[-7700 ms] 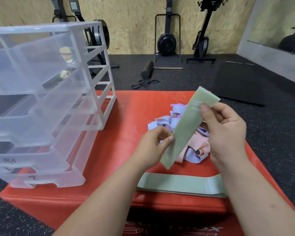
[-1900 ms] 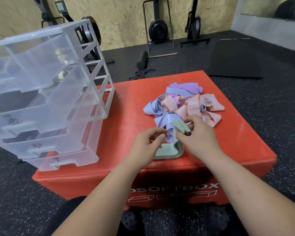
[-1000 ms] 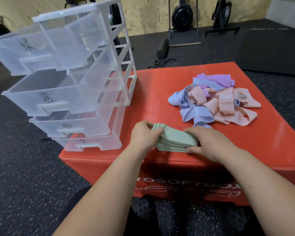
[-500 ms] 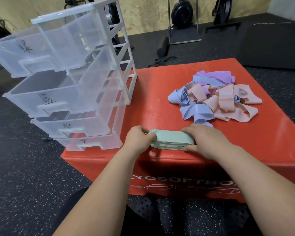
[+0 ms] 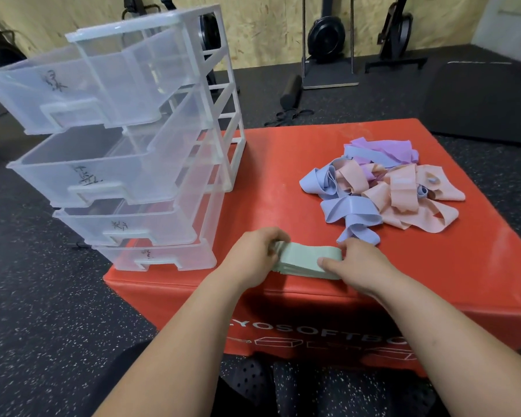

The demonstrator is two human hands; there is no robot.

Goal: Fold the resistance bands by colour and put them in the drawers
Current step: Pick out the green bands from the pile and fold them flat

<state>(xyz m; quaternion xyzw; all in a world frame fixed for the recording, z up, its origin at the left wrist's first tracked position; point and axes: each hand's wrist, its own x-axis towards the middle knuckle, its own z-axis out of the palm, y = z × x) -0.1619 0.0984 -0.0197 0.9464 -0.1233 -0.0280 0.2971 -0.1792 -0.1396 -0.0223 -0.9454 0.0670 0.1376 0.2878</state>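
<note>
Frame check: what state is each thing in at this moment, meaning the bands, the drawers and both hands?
Green bands: folded into a stack, on the red box, gripped at both ends.
Loose pile: blue, pink and purple bands, unfolded and tangled.
Four drawers: all pulled out.
Left hand: grips the stack's left end.
Right hand: grips the stack's right end.

Green bands [image 5: 306, 260] folded, lying stacked near edge.
Blue/pink/purple bands [image 5: 385, 188] lying tangled far right; clear drawer unit [image 5: 139, 164] standing left, 4 drawers sitting open.
</note>
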